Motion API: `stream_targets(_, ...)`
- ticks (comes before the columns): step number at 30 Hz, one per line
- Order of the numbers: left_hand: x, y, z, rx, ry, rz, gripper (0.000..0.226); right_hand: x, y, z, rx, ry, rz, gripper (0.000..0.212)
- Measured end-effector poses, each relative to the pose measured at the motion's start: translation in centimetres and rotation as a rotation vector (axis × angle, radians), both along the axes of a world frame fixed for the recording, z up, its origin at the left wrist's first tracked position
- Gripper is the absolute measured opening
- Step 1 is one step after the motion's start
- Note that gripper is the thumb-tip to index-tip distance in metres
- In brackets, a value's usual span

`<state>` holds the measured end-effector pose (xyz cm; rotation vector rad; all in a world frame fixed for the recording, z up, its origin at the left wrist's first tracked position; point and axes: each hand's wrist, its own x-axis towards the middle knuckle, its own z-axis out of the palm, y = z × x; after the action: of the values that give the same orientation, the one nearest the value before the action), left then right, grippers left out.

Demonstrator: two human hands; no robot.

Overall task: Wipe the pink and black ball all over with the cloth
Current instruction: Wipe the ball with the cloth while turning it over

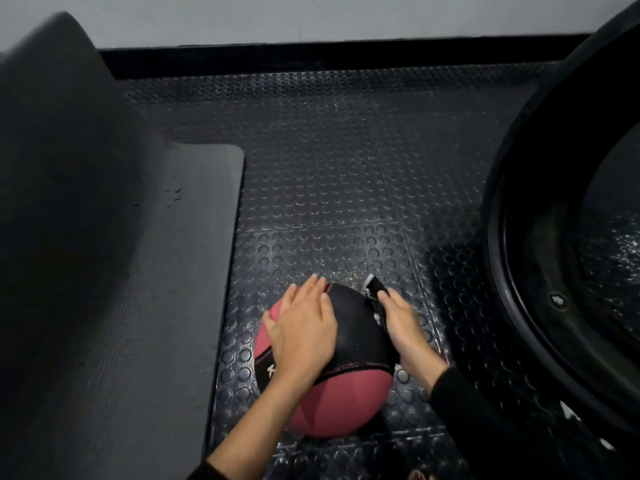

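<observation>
A dark sleeve (pixel 464 403) covers the right forearm at the near edge. Just beyond it the round pink and black ball (pixel 346 403) sits on the black rubber floor (pixel 329 202), which is studded with raised discs. The left hand (pixel 304 327) lies flat on the ball's top, its grip relaxed and holding nothing. The right hand (pixel 403 323) has its grip closed on a dark, white-edged cloth (pixel 375 289), pressing it to the ball's right side. A smooth black mat (pixel 194 271) lies to the left, and a large black rim (pixel 519 237) stands to the right.

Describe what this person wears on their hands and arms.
Both hands are bare: the left hand and right hand show no gloves, rings or watch. Each arm has a black sleeve: the left sleeve ends high on the forearm, the right sleeve nearer the wrist.
</observation>
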<state>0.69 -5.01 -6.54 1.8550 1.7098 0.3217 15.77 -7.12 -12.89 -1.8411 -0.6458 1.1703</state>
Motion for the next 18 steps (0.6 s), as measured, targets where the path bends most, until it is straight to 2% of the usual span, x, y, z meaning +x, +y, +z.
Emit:
stream_targets(2,-0.1,1.6,0.0,-0.083,-0.111,-0.02,0.043,-0.9,-0.3,3.3,0.161,-0.172,0.167,0.02)
stream_targets(4,-1.4,3.2,0.1,-0.214,-0.306,0.002,0.041,-1.1,0.7,5.3,0.157,-0.299,0.357,0.022)
stream_targets(6,-2.8,4.0,0.3,-0.38,-0.456,0.009,0.036,-0.8,2.3,5.6,0.09,-0.352,0.399,0.024)
stream_targets(8,-3.6,4.2,0.6,-0.58,-0.63,0.058,0.042,-1.4,2.9,5.6,0.061,-0.442,0.406,0.026)
stream_targets(10,-3.4,4.2,0.5,-0.698,-0.793,0.134,0.052,-3.2,1.9,5.4,0.157,-0.64,0.462,0.031)
stream_targets(13,-3.8,4.3,0.0,-0.732,-0.844,0.23,0.067,-6.7,-2.2,5.5,0.354,-0.977,0.671,0.041)
stream_targets(15,-4.3,3.9,-0.1,-0.721,-0.814,0.217,0.072,-7.5,-4.6,5.1,0.514,-1.115,0.834,0.042)
stream_targets(17,-4.4,3.6,-0.4,-0.67,-0.812,0.2,0.073,-7.5,-5.5,4.9,0.611,-1.141,0.886,0.042)
stream_targets(18,-4.3,3.3,-0.3,-0.641,-0.814,0.201,0.072,-7.4,-5.1,5.1,0.583,-1.1,0.844,0.042)
